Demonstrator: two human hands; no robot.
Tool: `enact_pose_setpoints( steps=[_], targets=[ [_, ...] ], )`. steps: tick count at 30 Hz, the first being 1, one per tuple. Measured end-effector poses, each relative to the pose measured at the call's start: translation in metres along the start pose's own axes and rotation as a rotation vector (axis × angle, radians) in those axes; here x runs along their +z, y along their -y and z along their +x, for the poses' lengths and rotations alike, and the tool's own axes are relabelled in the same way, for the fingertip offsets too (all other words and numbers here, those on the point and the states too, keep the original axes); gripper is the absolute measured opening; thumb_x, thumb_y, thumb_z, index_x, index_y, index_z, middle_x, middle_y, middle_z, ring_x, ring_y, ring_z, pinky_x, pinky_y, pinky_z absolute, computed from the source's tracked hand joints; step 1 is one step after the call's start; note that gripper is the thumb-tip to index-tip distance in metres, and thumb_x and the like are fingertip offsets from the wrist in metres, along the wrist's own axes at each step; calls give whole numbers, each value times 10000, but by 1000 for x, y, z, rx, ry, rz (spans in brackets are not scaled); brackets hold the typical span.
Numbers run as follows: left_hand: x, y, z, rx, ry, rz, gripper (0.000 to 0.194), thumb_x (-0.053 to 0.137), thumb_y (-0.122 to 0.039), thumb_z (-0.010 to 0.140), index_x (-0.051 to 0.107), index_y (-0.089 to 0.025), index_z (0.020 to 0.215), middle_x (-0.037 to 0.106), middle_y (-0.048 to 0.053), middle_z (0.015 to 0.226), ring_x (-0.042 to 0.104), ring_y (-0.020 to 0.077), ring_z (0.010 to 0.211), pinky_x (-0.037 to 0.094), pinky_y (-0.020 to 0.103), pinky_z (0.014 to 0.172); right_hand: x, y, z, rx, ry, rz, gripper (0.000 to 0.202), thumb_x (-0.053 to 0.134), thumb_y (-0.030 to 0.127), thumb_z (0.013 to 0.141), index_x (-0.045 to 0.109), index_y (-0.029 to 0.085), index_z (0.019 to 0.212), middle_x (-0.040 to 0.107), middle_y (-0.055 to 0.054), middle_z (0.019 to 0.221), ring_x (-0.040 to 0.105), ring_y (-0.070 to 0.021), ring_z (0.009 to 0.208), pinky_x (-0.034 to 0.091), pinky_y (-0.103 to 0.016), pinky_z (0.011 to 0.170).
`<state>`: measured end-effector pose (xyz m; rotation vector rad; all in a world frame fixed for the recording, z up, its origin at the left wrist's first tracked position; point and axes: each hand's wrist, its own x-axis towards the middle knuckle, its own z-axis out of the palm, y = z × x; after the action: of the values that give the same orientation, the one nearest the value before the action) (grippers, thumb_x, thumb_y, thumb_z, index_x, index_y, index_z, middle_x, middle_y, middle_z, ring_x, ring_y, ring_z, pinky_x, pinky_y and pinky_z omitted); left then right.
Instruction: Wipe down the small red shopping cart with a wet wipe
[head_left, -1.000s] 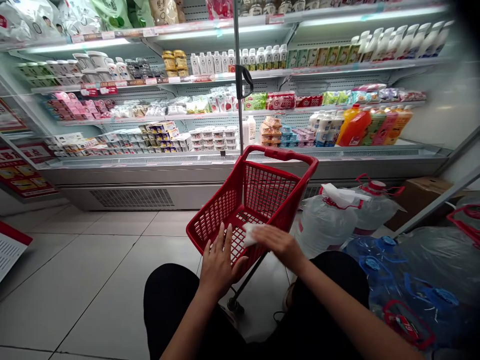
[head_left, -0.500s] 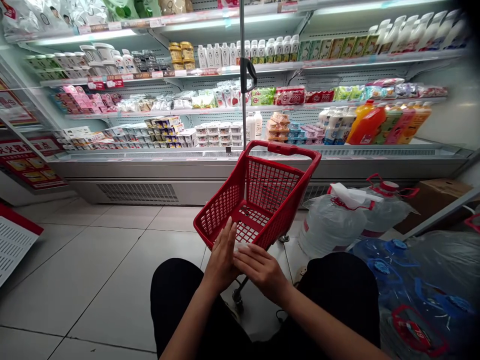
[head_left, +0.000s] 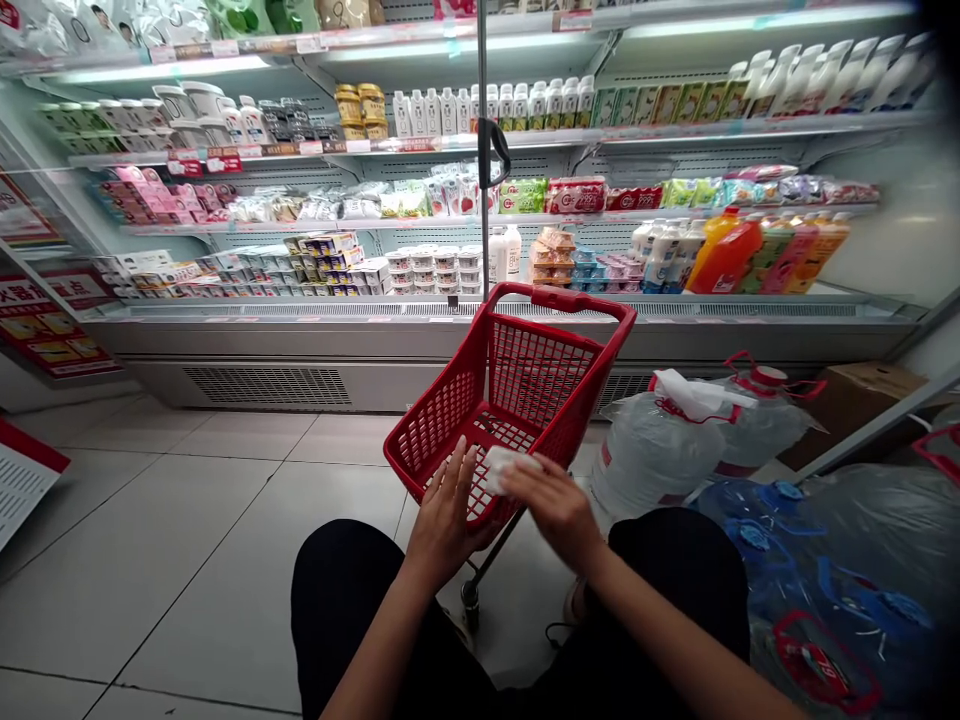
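A crumpled white tissue (head_left: 499,468) is pinched in the fingers of my right hand (head_left: 553,502), over the near corner of a red plastic shopping cart (head_left: 577,425). My left hand (head_left: 442,515) is just to its left, fingers stretched out and slightly apart, with nothing visible in it. A gap separates the two hands. Whether my left palm touches the cart's near rim I cannot tell. The cart stands between my knees and the cooler, and its slatted basket holds nothing that I can see.
Behind the cart runs a lit refrigerated display case (head_left: 420,340) with a glass door handle (head_left: 495,153). Large clear water jugs (head_left: 645,455) and blue-capped jugs (head_left: 787,530) crowd the right side, beside a cardboard box (head_left: 855,400). A red-and-white rack (head_left: 26,480) edges in at left.
My hands were together, the right one against the left palm. Now the right hand has moved away to the right and up, bringing the tissue into clear view.
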<state>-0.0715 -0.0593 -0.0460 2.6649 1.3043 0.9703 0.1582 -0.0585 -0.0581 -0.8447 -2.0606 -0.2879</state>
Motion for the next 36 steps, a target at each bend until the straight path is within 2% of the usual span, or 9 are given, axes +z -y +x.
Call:
enact_pose_setpoints(
  steps=[5,9,14,16,22,24,28,32,36],
  targets=[
    [-3,0,0,-12,11,-21,1101,662,-187,896,-119,-284,1666,171,178,1736,244,311,1592,377,556,1224,13,42,-11,-170,21,45,434,558,99,1021,626,270,1414,695,0,1382,602,-181,1358,473,-390,1210],
    [-7,-1,0,18,35,-17,1198,794,-275,849,-78,-299,1670,157,181,1738,259,324,1586,411,533,1206,0,-12,-5,-200,33,54,448,517,85,1035,598,248,1444,695,-22,1386,605,-180,1354,444,-433,1232],
    [-7,-1,2,4,43,37,1208,799,-276,857,-98,-308,1665,197,157,1734,287,303,1576,430,497,1199,-15,-73,9,45,-75,-29,454,483,60,1028,649,280,1389,739,-36,1313,656,-204,1294,428,-505,1236],
    [-6,-1,3,7,45,48,1199,789,-288,865,-104,-300,1665,215,155,1729,300,302,1571,420,497,1208,-11,-62,9,74,-76,-33,463,479,45,1020,655,280,1378,740,-30,1313,656,-198,1294,425,-476,1245],
    [-7,5,1,3,41,25,1189,765,-308,867,-116,-271,1664,244,158,1720,357,300,1548,394,510,1226,17,32,0,-87,25,53,454,566,46,985,658,260,1375,703,-17,1376,625,-187,1334,452,-412,1233],
    [-8,7,-1,-7,44,8,1192,767,-306,863,-114,-271,1665,246,159,1719,377,303,1539,419,503,1209,17,36,2,-137,36,70,442,586,55,985,659,265,1367,713,-8,1358,638,-183,1317,410,-462,1258],
    [-9,8,-3,-13,66,5,1185,766,-284,874,-116,-288,1665,235,150,1724,427,302,1511,480,477,1156,1,-24,12,-177,33,25,467,547,35,1001,639,284,1385,733,14,1323,667,-155,1272,272,-501,1317],
    [-6,6,0,-36,80,8,1218,793,-271,857,-117,-285,1666,245,141,1722,497,296,1463,518,456,1120,-20,-102,24,20,-36,-115,440,508,50,1016,669,304,1337,760,21,1268,708,-172,1209,211,-535,1328],
    [-4,5,3,-30,82,7,1192,763,-261,877,-132,-292,1663,271,125,1716,516,283,1448,517,450,1124,-17,-101,25,80,-28,-127,415,474,49,1015,680,263,1305,761,-1,1271,685,-187,1250,315,-493,1296]
  ],
)
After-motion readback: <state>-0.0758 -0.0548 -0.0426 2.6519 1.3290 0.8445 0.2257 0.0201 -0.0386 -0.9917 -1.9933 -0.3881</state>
